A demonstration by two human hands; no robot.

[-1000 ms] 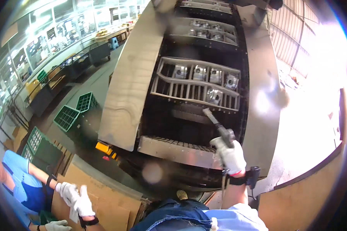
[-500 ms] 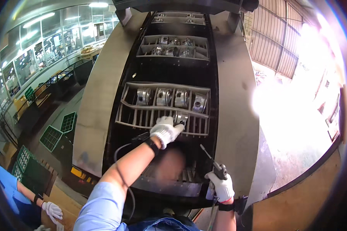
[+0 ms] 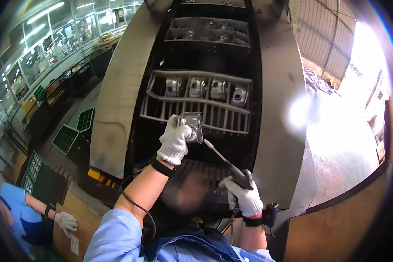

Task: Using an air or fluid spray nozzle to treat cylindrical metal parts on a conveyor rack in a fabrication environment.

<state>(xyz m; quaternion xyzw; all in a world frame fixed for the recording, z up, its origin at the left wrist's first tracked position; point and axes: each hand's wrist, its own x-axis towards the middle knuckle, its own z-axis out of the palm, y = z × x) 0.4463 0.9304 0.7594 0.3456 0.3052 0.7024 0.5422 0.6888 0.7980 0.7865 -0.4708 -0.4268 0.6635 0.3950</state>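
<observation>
Factory floor with green crates [image 3: 67,139] stretched away at the left, beside a tall dark conveyor [image 3: 205,109] carrying grey racks [image 3: 196,102] of metal castings. Before the nearest rack, the gloved left hand [image 3: 175,142] gripped a shiny metal casting [image 3: 192,124]. Lower right, the gloved right hand [image 3: 244,196] was closed around a slim air tool [image 3: 227,162] whose tip reached the casting.
</observation>
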